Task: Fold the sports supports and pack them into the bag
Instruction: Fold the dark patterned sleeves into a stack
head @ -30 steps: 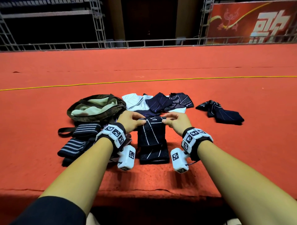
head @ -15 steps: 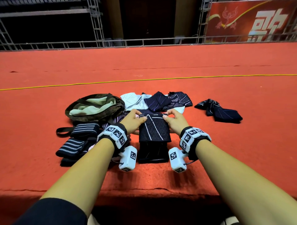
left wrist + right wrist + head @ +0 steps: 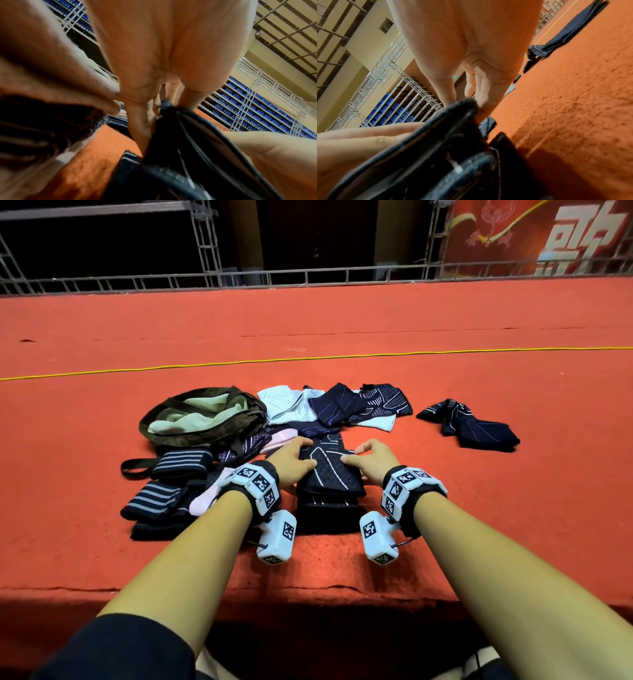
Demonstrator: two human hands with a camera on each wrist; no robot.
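A dark sports support [image 3: 329, 470] with white lines lies folded on the red carpet in front of me. My left hand [image 3: 296, 460] pinches its left edge and my right hand [image 3: 364, 455] pinches its right edge, holding the top layer above a lower layer. The left wrist view shows my left hand [image 3: 157, 111] with thumb and fingers closed on the dark support [image 3: 180, 148]. In the right wrist view my right hand [image 3: 471, 100] holds the dark support [image 3: 436, 142] the same way. The olive bag [image 3: 202, 419] lies open to the left rear.
Striped dark supports [image 3: 181, 463] and pink ones are stacked at the left. A heap of white and navy supports [image 3: 335, 409] lies behind my hands. Another dark support [image 3: 469, 422] sits apart at the right. The carpet's front edge [image 3: 308, 590] drops off near me.
Both hands have lifted the support's top layer at its far end. Its near edge has drawn back, and the lower layer now shows in front of it.
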